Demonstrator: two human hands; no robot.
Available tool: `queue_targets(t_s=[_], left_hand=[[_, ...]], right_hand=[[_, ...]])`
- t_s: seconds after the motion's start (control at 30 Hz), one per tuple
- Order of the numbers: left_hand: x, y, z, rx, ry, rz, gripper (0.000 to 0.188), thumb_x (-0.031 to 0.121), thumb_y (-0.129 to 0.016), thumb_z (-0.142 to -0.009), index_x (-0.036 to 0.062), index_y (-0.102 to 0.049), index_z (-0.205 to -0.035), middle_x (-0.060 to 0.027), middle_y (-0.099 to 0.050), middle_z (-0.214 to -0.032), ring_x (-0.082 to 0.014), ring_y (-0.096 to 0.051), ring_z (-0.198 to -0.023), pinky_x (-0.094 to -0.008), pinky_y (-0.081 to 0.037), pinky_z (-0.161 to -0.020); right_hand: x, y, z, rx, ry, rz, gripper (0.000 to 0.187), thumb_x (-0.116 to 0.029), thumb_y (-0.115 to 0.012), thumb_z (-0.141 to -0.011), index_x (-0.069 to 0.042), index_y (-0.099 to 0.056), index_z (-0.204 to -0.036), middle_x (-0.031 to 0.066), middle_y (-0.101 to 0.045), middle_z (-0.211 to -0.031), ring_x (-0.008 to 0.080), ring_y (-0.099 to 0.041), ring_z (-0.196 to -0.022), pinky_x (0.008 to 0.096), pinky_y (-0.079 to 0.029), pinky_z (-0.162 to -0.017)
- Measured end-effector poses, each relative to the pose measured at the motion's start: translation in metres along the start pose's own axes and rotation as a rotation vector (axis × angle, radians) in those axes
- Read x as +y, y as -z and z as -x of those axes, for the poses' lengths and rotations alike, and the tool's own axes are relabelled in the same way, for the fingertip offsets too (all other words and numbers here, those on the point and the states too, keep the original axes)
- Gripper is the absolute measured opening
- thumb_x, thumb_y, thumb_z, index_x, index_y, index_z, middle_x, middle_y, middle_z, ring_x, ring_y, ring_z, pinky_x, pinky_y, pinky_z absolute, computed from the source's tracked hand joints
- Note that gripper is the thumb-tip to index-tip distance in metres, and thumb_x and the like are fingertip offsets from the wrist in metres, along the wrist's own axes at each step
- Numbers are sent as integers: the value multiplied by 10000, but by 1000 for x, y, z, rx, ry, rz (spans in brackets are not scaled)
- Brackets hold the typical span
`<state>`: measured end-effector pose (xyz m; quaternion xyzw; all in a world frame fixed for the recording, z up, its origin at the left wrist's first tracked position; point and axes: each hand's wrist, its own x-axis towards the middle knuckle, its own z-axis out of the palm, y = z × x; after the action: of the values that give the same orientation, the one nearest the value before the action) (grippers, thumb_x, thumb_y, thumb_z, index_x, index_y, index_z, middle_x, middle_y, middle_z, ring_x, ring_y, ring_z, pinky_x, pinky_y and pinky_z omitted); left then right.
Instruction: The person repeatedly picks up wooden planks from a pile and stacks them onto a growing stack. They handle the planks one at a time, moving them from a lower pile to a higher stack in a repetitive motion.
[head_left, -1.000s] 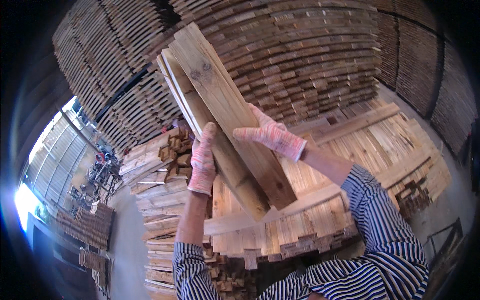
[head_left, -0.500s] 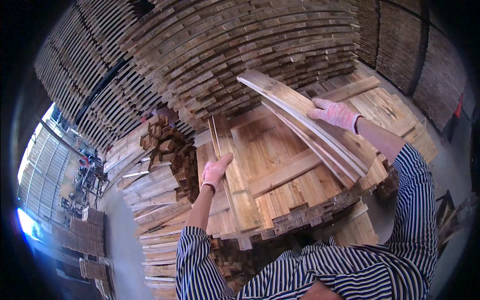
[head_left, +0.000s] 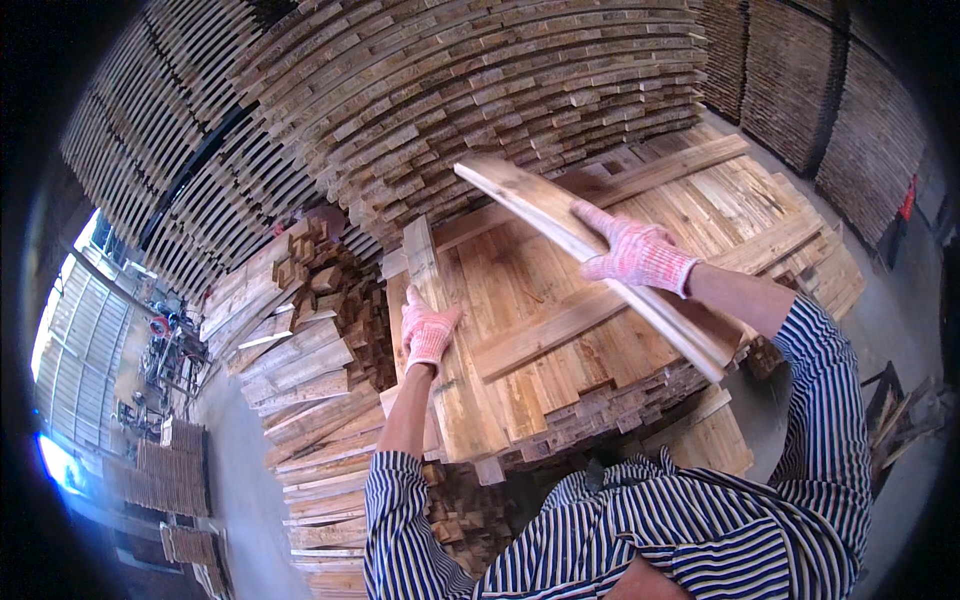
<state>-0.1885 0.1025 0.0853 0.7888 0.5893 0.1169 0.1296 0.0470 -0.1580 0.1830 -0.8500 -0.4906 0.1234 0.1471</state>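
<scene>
My left hand [head_left: 428, 332], in a pink-and-white knit glove, rests with thumb and fingers apart on a long wooden board [head_left: 465, 400]. That board lies flat along the left side of a stack of planks [head_left: 560, 375]. My right hand [head_left: 645, 252], gloved alike, is closed around narrow wooden boards [head_left: 535, 200] held slantwise above the stack. Their far end points up and left, their near end down and right. How many boards are in this grip is hard to tell. Under them, a crosswise board [head_left: 550, 335] lies on the planks.
High stacked lumber [head_left: 500, 100] rises just beyond the work. Loose short wood blocks [head_left: 335, 285] and a pile of boards [head_left: 310, 365] lie at the left. More stacked wood [head_left: 860, 120] stands at the far right. Grey floor [head_left: 245, 480] shows at the lower left.
The left-hand board has turned from partly on edge to flat, and my left hand has shifted slightly up on it. The fanned boards in my right hand have come together and moved left.
</scene>
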Motion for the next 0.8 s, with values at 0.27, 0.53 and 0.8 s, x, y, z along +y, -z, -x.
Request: queue_targets(t_s=[0.27,0.53,0.8], left_hand=[[-5,-6,-7,-17,-124,93,1047,427,-852,-652,33,-409,-1514,-275,-559,-1404,-389,-581,-1272,-421,-491,-1056],[-77,21,-19,-10,-138,204,1051,623,-817,-723,18,-444,-1498,-289,-540,-1419,-400,-557,-1290,-436,-477,-1058],[-92,-46,-58,66,-352,430,724,459,-617,-945,-26,-482,-1466,-276,-546,-1434,-408,-508,-1349,-432,-420,-1115]], right_hand=[[-50,-106,-60,-6,-145,125,860,-384,-693,-852,-207,-279,-1585,266,-506,-1374,423,-543,-1243,571,-456,-1013],[-60,-103,-52,61,-30,418,784,-409,-666,-896,-135,-355,-1561,224,-573,-1280,348,-557,-1153,524,-434,-939],[-131,-187,-93,39,-16,54,702,-500,-441,-1028,-23,-344,-1534,269,-534,-1297,330,-637,-1060,491,-537,-759]])
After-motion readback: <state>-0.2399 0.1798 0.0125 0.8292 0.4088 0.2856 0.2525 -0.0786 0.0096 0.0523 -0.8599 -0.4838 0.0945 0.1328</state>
